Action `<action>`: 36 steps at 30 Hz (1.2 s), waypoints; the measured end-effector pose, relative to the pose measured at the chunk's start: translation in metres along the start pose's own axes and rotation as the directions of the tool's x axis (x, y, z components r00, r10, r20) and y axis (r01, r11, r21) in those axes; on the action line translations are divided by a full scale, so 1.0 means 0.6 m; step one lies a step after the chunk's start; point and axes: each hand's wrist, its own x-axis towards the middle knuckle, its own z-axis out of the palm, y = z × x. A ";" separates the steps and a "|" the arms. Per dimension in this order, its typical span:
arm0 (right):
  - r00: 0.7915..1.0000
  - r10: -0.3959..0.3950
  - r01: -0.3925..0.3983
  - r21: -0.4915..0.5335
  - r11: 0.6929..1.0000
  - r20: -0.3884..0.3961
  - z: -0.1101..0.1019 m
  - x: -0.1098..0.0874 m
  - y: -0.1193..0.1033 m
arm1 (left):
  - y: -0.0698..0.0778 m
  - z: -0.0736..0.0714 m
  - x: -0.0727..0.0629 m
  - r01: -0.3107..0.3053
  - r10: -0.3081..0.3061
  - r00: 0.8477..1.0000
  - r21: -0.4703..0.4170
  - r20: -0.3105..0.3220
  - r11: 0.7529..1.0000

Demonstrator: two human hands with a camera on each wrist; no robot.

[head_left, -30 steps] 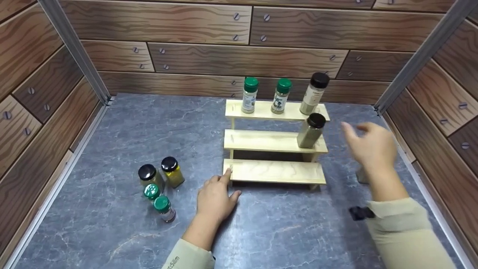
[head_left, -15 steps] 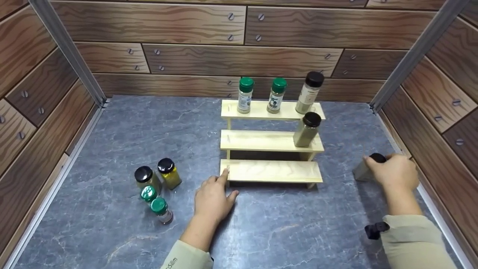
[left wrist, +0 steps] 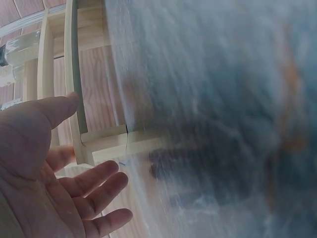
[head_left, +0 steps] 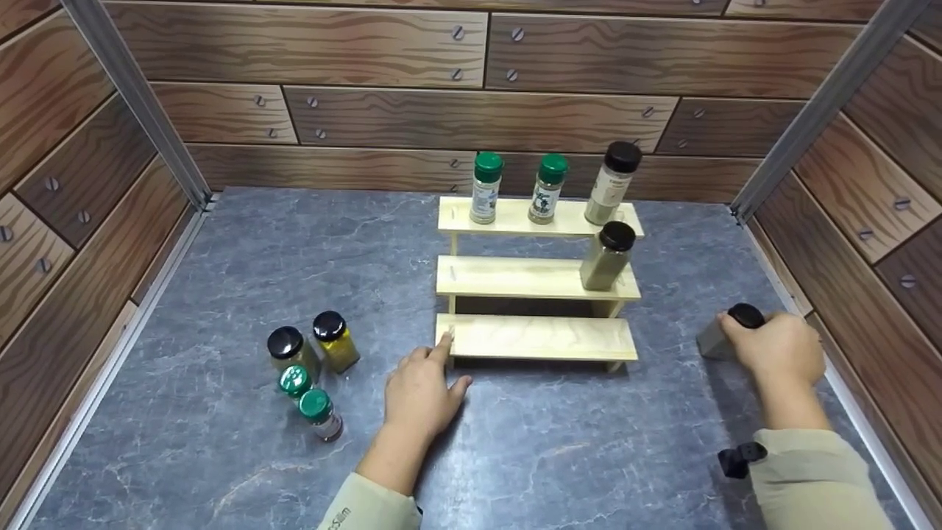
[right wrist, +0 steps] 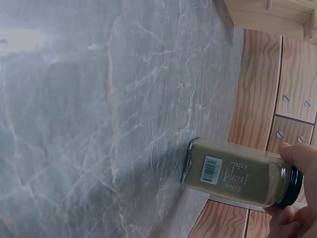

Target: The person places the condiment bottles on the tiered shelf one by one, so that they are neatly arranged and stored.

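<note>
On the right, a black-capped spice jar (head_left: pixel 712 341) stands upright. My right hand (head_left: pixel 781 350) grips it near the cap (right wrist: pixel 294 186), with thumb and fingers on either side. The right wrist view shows its square glass body (right wrist: pixel 233 173), powder inside and a barcode label. My left hand (head_left: pixel 423 390) rests at the left end of the wooden three-step rack (head_left: pixel 541 336), its index finger touching the bottom step. In the left wrist view, that hand's fingers (left wrist: pixel 101 198) are spread loosely and hold nothing.
Green-capped shakers (head_left: pixel 486 190) and a black-capped jar (head_left: pixel 609 188) stand on the top step. Another black-capped jar (head_left: pixel 605 261) is on the middle step's right end. To the left cluster a yellow-filled jar (head_left: pixel 340 352), a darker jar (head_left: pixel 285 344) and green-capped shakers (head_left: pixel 321 416).
My right hand has moved from beside the rack, right and toward me, to the jar and taken hold of its top. The left hand stays on the rack.
</note>
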 end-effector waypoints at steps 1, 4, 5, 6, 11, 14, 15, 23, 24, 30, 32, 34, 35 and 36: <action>1.000 -0.003 0.003 0.002 1.000 -0.004 0.001 0.000 -0.001 | 0.000 0.000 0.000 0.001 -0.001 1.000 0.000 0.000 1.000; 1.000 -0.011 0.011 0.006 1.000 -0.005 0.003 -0.002 -0.003 | -0.001 -0.001 0.001 0.002 -0.002 1.000 0.002 -0.004 1.000; 1.000 -0.012 0.012 0.008 1.000 -0.003 0.004 -0.003 -0.005 | -0.001 -0.001 0.001 0.002 -0.002 1.000 0.002 -0.005 1.000; 1.000 -0.017 0.017 0.008 1.000 -0.002 0.004 -0.005 -0.006 | 0.000 -0.001 0.001 0.002 -0.002 1.000 0.003 -0.005 1.000; 0.998 -0.052 0.052 -0.011 0.999 0.021 0.002 -0.022 -0.023 | 0.000 -0.001 0.001 0.001 -0.001 1.000 0.003 0.003 1.000; 0.995 -0.094 0.094 -0.024 0.995 0.018 -0.007 -0.040 -0.045 | 0.000 0.000 0.001 0.002 -0.002 1.000 0.003 0.001 1.000; 0.993 -0.113 0.114 -0.024 0.993 0.010 -0.011 -0.047 -0.055 | 0.000 0.000 0.001 0.002 -0.002 1.000 0.003 -0.001 1.000; 0.953 -0.291 0.289 -0.037 0.957 -0.082 -0.067 -0.138 -0.146 | -0.002 0.004 0.001 -0.019 0.019 1.000 -0.003 -0.017 1.000; 0.944 -0.313 0.311 -0.038 0.950 -0.100 -0.072 -0.149 -0.157 | -0.002 0.004 0.002 -0.019 0.019 1.000 -0.004 -0.019 1.000; 0.895 -0.411 0.416 -0.010 0.909 -0.174 -0.084 -0.194 -0.223 | -0.001 0.002 0.001 -0.009 0.009 1.000 0.001 -0.011 1.000; 0.879 -0.438 0.446 -0.001 0.895 -0.190 -0.084 -0.201 -0.246 | 0.000 0.002 0.001 -0.008 0.008 1.000 0.004 -0.011 1.000; 0.861 -0.465 0.474 -0.006 0.881 -0.206 -0.082 -0.207 -0.271 | 0.000 0.002 0.001 -0.008 0.008 1.000 0.005 -0.012 1.000; 0.852 -0.479 0.488 -0.012 0.873 -0.214 -0.080 -0.208 -0.284 | 0.000 0.001 0.001 -0.009 0.009 1.000 0.005 -0.013 1.000; 0.843 -0.493 0.501 -0.017 0.865 -0.214 -0.079 -0.210 -0.297 | 0.000 0.001 0.001 -0.009 0.009 1.000 0.004 -0.012 1.000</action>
